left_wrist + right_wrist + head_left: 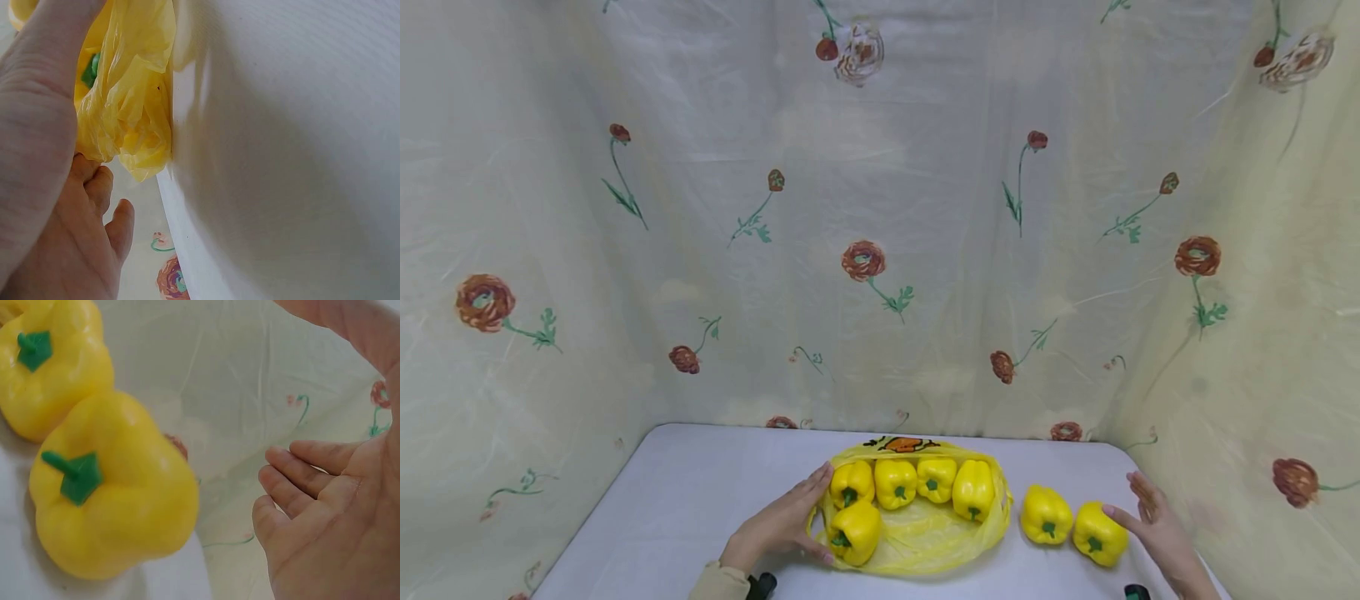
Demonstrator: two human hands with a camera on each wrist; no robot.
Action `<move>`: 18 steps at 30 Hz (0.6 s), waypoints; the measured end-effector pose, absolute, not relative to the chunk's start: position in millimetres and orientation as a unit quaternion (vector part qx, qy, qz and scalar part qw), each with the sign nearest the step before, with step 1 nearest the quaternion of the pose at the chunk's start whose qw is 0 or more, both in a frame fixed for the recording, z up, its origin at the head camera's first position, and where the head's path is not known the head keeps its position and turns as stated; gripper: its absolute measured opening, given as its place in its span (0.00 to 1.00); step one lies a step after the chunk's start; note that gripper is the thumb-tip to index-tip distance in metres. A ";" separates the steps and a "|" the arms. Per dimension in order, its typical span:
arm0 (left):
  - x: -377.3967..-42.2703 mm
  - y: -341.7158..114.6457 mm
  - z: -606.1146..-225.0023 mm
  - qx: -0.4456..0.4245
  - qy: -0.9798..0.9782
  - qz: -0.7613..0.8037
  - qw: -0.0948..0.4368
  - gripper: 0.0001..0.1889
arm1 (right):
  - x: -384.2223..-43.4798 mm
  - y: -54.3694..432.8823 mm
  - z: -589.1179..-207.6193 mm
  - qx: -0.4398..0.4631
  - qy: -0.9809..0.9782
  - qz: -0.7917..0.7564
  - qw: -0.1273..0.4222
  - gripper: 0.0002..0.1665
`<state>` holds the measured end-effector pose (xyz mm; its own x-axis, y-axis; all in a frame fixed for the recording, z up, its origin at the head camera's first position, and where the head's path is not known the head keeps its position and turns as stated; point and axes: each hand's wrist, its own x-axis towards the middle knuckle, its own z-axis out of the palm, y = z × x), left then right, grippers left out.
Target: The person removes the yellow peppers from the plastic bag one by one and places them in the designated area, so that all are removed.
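Note:
A yellow plastic bag lies spread wide on the table, with several yellow bell peppers inside, green stems toward me. At its left side is my left hand, fingers extended along the bag's edge and thumb by the front-left bell pepper. In the left wrist view, fingertips touch the crumpled bag. Two more bell peppers stand side by side right of the bag, an inner one and an outer one. My right hand is beside the outer pepper, palm toward it, fingers extended and holding nothing.
The white table has its back edge close to a flower-patterned curtain, which also hangs at both sides. An orange and black print shows on the bag's far rim.

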<state>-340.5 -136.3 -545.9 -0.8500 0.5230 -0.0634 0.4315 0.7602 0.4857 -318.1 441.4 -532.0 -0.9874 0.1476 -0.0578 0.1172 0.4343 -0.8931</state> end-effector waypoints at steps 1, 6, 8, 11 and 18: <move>-340.4 -136.4 -545.8 0.256 0.933 0.233 0.098 0.68 | -318.6 440.1 -529.6 -0.077 -0.847 0.526 0.016 0.70; -339.2 -136.7 -545.0 0.259 0.932 0.235 0.097 0.67 | -309.4 422.3 -508.8 -0.064 -0.857 0.511 0.032 0.66; -338.9 -136.7 -544.9 0.260 0.932 0.234 0.095 0.67 | -303.9 411.4 -498.0 -0.064 -0.860 0.505 0.038 0.66; -339.3 -136.7 -545.0 0.262 0.933 0.231 0.092 0.67 | -297.9 395.6 -481.7 -0.044 -0.862 0.504 0.033 0.66; -340.6 -136.5 -544.7 0.262 0.933 0.228 0.090 0.67 | -295.3 360.0 -466.1 0.014 -0.867 0.497 0.035 0.62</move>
<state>-340.6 -136.5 -544.7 -0.8463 0.5304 -0.0486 0.4485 0.7589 0.4722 -295.3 360.0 -466.1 -0.9971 0.0101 0.0753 -0.0599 0.5057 -0.8607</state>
